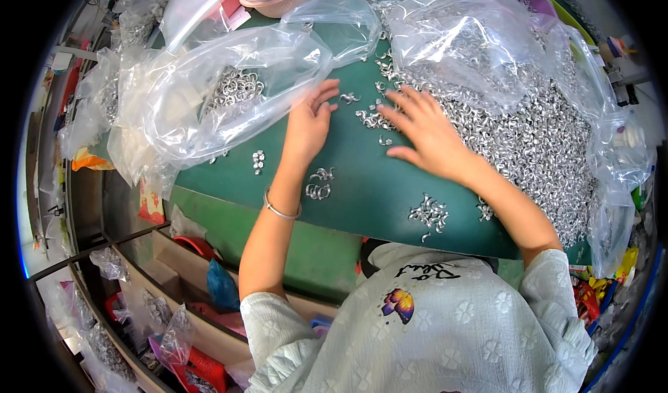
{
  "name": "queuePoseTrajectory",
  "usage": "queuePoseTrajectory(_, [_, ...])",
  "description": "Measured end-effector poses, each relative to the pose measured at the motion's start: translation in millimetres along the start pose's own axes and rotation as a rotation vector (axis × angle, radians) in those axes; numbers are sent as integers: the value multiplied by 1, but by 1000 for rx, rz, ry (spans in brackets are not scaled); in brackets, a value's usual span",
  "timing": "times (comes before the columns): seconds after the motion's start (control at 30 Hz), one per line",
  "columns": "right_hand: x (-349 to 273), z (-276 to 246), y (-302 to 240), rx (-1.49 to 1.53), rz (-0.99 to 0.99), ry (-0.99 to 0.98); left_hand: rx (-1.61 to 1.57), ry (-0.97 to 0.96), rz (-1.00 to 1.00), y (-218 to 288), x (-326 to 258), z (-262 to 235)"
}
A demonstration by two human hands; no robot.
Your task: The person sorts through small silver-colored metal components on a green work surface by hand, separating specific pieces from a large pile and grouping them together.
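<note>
Both hands lie flat on the green mat (376, 191) at the frame's centre, fingers spread wide and gripping nothing. The right hand (426, 134) rests at the edge of the great heap of small silver metal pieces (550, 142), which spreads to the right and upper right; its fingertips touch a loose cluster (372, 118) pulled out from that heap. The left hand (309, 123) is just left of the cluster, next to one stray piece (350, 98), so the right hand is nearer the heap. Four small sorted groups lie lower on the mat. One clear bag of pieces (229, 94) sits at upper left; the heap's pieces are too many to count.
</note>
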State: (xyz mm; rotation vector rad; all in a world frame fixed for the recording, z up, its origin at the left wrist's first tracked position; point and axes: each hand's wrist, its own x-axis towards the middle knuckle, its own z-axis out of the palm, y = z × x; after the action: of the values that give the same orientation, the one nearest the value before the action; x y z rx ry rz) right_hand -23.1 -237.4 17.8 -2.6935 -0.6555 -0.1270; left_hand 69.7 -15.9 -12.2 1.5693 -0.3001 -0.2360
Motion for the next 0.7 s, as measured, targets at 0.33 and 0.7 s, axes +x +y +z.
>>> queuePoseTrajectory(0.33, [28, 7, 31, -70, 258, 284, 841, -170, 390, 21, -19, 23])
queuePoseTrajectory(0.7, [-4, 6, 9, 112, -219, -128, 390, -10, 29, -2, -4, 6])
